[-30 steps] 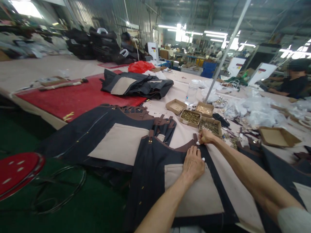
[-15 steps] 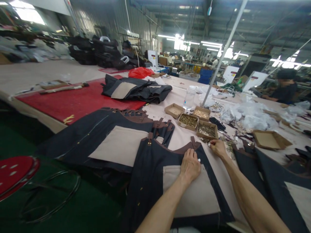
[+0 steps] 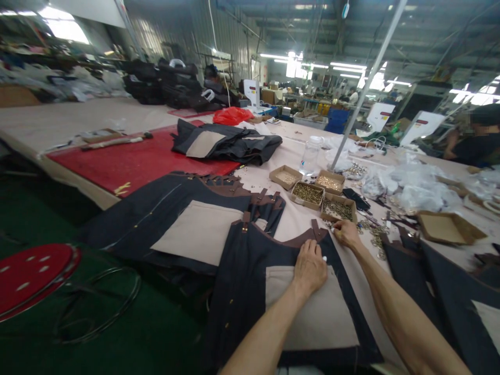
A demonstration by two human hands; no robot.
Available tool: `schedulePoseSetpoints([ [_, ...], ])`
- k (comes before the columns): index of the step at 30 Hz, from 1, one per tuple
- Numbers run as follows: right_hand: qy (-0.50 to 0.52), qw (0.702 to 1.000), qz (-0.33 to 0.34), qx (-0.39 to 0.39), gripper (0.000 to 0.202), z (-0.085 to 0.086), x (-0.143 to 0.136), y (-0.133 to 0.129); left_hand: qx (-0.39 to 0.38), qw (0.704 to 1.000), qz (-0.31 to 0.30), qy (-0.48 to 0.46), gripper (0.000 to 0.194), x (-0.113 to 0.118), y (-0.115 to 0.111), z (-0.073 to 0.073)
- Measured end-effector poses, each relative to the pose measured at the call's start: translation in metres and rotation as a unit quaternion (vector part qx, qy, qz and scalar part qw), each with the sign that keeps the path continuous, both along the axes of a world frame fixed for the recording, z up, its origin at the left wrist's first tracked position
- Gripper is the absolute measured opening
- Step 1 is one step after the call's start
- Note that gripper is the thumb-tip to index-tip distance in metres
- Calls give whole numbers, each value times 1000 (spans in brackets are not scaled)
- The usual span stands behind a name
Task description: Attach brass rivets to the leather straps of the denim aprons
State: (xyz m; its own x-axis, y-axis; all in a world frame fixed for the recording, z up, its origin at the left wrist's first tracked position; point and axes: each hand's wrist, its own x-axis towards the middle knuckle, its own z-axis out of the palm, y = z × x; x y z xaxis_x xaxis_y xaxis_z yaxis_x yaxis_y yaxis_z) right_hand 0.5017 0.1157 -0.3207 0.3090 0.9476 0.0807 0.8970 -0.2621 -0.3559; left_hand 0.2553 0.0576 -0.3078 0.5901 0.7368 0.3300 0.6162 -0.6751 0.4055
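A dark apron with brown trim and a beige pocket lies flat on the table in front of me. My left hand rests on it near the pocket's top edge, palm down, fingers close together, with something small and white at its side. Just beyond the apron's upper right corner is my right hand, its fingertips pinched at the loose metal parts; what they hold is too small to name. A brown strap tab sticks up between the hands. Cardboard boxes of small brass parts stand beyond.
More aprons lie at left and right. A folded dark pile sits by a red mat. Behind the boxes are a clear bottle and a slanted pole. A red stool stands lower left; a person is at far right.
My right hand has moved slightly left, toward the apron's corner and the loose parts. My left hand stays in place on the apron. The whole view has shifted a little.
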Motion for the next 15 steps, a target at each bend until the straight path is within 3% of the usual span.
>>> schedulePoseSetpoints([
  [4,-28,999,26,-34,19,5,-1,2,2,1000,-3,-4,39,0,0,0],
  [11,-97,994,37,-45,20,3,-6,-16,-1,1000,-3,-9,38,0,-3,0],
  [15,-53,998,40,-19,21,5,-14,-17,2,1000,-8,-12,36,-2,-3,2],
])
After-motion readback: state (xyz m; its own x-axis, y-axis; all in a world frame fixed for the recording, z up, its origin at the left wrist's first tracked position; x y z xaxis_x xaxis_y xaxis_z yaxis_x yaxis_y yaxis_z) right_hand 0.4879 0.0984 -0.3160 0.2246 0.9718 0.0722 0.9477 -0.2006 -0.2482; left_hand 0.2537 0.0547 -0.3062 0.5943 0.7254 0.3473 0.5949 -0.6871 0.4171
